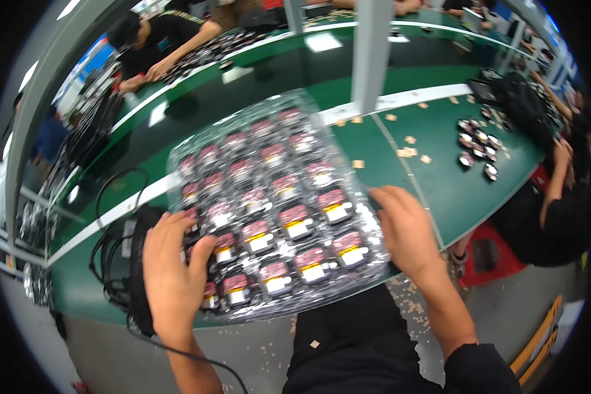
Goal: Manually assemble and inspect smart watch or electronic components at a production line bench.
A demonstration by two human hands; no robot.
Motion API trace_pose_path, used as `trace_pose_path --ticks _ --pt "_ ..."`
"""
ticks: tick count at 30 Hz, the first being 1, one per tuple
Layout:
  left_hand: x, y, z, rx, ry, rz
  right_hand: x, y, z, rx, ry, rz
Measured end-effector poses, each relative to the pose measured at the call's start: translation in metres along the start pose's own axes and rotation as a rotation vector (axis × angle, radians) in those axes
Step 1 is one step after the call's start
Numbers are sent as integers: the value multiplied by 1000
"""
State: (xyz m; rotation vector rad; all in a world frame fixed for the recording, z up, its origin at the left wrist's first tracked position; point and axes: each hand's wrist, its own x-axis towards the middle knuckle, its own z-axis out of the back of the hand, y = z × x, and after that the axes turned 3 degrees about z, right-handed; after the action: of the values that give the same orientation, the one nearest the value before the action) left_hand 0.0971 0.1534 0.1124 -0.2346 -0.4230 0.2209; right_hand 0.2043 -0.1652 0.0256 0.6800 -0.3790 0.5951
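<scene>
A clear plastic blister tray [276, 104] spans the middle of the view, tilted over the green table. Its pockets hold rows of small dark modules [299, 222] with pinkish, yellow and white faces. My left hand [171, 262] grips the tray's left edge, the thumb lying over its top and the fingers along the side. At the right edge, my right hand [406, 230] is closed on the rim, with some fingertips hidden by the tray. A black mesh item [119, 262] with cables is close beside my left hand.
A grey post [369, 59] rises behind the tray. On the green table [440, 197] lie loose modules [479, 144], tan squares [407, 152] and a black bag [522, 108]. A red stool [486, 256] and a co-worker [545, 223] are right; another person [167, 43] works far left.
</scene>
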Motion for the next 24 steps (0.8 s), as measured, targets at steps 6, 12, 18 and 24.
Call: trace_pose_path --ticks 6,12,18,24 --pt "-2 -3 3 72 41 12 9 -7 22 94 58 73" --pt "-9 -12 14 -24 -112 -99 -5 -87 82 -446 -94 -167" --pt "-59 -54 16 -488 -386 -589 -13 -166 107 -735 -24 -404" --pt "-122 -104 -25 -768 52 -957 15 -211 132 -653 74 -474"
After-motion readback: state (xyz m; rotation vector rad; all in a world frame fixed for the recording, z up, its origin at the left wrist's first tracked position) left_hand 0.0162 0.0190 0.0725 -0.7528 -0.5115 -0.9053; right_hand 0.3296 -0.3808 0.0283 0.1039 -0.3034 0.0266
